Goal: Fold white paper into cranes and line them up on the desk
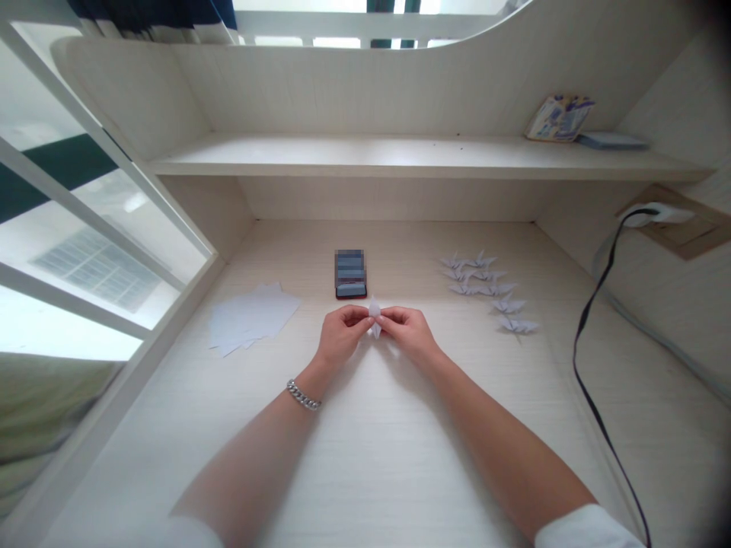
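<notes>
Both hands (pixel 344 333) (pixel 408 330) pinch the folded white paper (pixel 375 309) directly between them.

sheets (pixel 251 318) left of held paper (pixel 375 309), cranes (pixel 494 289) right, probably a phone (pixel 350 274) behind.

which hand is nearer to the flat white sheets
Left. The left hand is to the right of the flat white sheets, with a gap between; the right hand is farther right.
</notes>
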{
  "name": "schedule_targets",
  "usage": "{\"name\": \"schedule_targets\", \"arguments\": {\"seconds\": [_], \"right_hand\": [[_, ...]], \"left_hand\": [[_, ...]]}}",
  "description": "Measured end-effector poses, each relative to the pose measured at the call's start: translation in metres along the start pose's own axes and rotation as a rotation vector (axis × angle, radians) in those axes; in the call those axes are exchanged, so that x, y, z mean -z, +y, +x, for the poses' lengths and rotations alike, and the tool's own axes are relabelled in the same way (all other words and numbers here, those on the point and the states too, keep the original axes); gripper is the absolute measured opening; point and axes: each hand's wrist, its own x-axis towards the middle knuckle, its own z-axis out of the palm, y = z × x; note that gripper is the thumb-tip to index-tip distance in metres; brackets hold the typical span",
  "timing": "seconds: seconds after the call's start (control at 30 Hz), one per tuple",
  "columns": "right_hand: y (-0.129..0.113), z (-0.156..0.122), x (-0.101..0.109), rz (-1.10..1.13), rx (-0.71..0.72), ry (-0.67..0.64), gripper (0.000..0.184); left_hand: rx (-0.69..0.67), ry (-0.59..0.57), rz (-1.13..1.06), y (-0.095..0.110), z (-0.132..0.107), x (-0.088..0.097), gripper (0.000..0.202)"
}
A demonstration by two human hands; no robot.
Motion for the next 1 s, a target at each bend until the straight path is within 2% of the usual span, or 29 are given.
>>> {"name": "schedule_targets", "arguments": {"seconds": [0.33, 0.47, 0.67, 1.0], "right_hand": [[-0.010, -0.002, 0.006, 0.114, -0.126, -0.030, 0.024], [-0.015, -0.004, 0.006, 0.158, -0.132, -0.050, 0.021], [-0.018, -0.005, 0.007, 0.213, -0.179, -0.094, 0.016], [-0.009, -0.003, 0.005, -0.106, 0.091, 0.026, 0.019]], "left_hand": [[0.071, -0.157, -0.099, -0.002, 0.002, 0.006, 0.020], [0.081, -0.126, -0.116, 0.000, 0.000, 0.005, 0.014], [0.006, -0.098, -0.028, -0.003, 0.000, 0.005, 0.010], [0.012, -0.062, -0.080, -0.002, 0.001, 0.003, 0.019]]}}
